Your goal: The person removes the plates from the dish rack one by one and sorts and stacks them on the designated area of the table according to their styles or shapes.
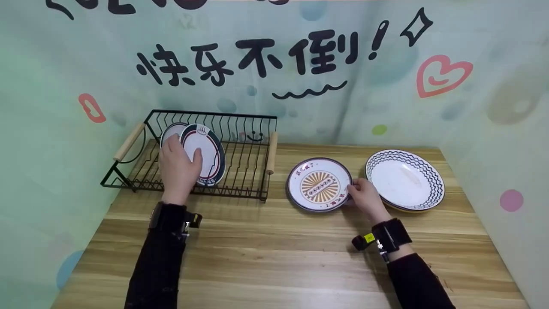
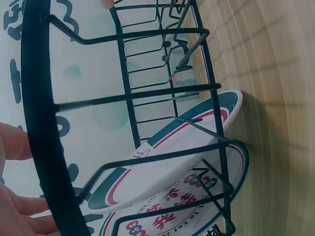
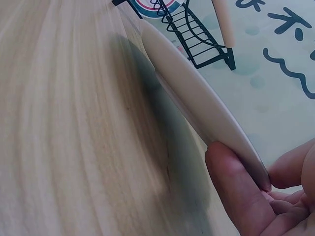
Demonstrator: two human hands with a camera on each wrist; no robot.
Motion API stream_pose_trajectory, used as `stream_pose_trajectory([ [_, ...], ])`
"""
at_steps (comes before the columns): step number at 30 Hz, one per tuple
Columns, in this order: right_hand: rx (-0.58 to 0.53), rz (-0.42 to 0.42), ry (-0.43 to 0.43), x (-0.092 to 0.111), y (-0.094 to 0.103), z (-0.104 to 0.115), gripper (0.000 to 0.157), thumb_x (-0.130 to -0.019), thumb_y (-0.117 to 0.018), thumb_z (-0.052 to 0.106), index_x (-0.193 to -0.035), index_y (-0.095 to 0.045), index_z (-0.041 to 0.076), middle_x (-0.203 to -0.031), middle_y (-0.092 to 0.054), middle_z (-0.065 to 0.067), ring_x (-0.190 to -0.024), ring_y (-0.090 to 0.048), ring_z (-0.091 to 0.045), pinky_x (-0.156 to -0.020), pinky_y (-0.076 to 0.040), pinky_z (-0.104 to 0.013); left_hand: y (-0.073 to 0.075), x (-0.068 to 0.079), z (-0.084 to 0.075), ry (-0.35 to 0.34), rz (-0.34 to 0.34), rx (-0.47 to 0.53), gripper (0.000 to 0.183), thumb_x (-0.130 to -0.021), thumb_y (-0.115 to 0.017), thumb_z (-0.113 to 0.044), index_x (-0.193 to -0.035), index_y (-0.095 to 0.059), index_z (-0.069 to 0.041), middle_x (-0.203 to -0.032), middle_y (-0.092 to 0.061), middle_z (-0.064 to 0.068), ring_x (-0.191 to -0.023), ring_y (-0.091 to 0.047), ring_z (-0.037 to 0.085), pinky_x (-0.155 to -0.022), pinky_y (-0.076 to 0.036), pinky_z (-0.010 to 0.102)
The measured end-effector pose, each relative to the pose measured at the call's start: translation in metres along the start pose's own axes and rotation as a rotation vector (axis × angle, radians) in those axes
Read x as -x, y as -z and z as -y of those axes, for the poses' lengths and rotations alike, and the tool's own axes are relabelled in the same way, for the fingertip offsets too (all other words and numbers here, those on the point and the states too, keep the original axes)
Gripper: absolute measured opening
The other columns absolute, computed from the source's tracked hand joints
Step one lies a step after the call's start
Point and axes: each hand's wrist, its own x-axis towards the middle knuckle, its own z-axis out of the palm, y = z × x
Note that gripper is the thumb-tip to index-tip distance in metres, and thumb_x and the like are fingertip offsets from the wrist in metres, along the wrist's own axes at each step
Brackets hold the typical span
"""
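My left hand [image 1: 178, 169] is over the left part of the black wire dish rack [image 1: 214, 113], its thumb spread away from the fingers. Beside it a plate with a dark green and red rim [image 1: 203, 154] leans in the rack. A second plate [image 1: 170, 129] stands to its left, partly hidden by that hand; red characters show on its face in the left wrist view. Between thumb and fingers my right hand [image 1: 366, 197] pinches the right edge of a small white plate [image 1: 319, 184] with an orange sunburst. That plate is tilted over the table, its shadow below it.
On the right stands a wide, shallow white dish [image 1: 399, 178] with black wavy lines round its rim. The rack has wooden handles [image 1: 272, 152] at both ends. A printed cloth backdrop [image 1: 300, 116] rises behind the wooden table [image 1: 266, 257] and along its sides.
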Motion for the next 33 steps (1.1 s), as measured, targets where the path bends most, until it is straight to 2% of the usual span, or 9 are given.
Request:
stream_pose_trajectory([
  [9, -0.045, 0.025, -0.046, -0.0018, -0.0009, 0.0018, 0.036, -0.101, -0.044, 0.002, -0.127, -0.041, -0.022, -0.104, -0.059, -0.024, -0.069, -0.062, -0.012, -0.068, -0.06, -0.028, 0.0016, -0.0033, 0.0007, 0.0, -0.015, 0.005, 0.064, -0.093, -0.063, -0.021, -0.138, -0.037, 0.016, -0.138, -0.042, 0.035, -0.127, -0.04, 0.049, -0.106, -0.034, 0.059],
  [23, -0.125, 0.068, -0.085, -0.0017, -0.0022, 0.0006, 0.037, -0.103, -0.043, 0.003, -0.129, -0.039, -0.023, -0.107, -0.057, -0.024, -0.077, -0.064, -0.014, -0.077, -0.059, -0.031, 0.0009, -0.0076, 0.0063, 0.033, 0.045, -0.026, 0.064, -0.095, -0.06, -0.022, -0.14, -0.035, 0.015, -0.139, -0.042, 0.034, -0.126, -0.041, 0.048, -0.105, -0.036, 0.059],
  [33, -0.066, 0.083, -0.087, 0.002, -0.0001, 0.0002, 0.043, -0.103, -0.046, 0.011, -0.131, -0.041, -0.023, -0.108, -0.055, -0.023, -0.075, -0.064, -0.013, -0.077, -0.059, -0.03, -0.0036, -0.0092, 0.0077, 0.025, 0.059, -0.025, 0.063, -0.094, -0.06, -0.021, -0.139, -0.036, 0.017, -0.136, -0.043, 0.036, -0.126, -0.041, 0.05, -0.105, -0.035, 0.059],
])
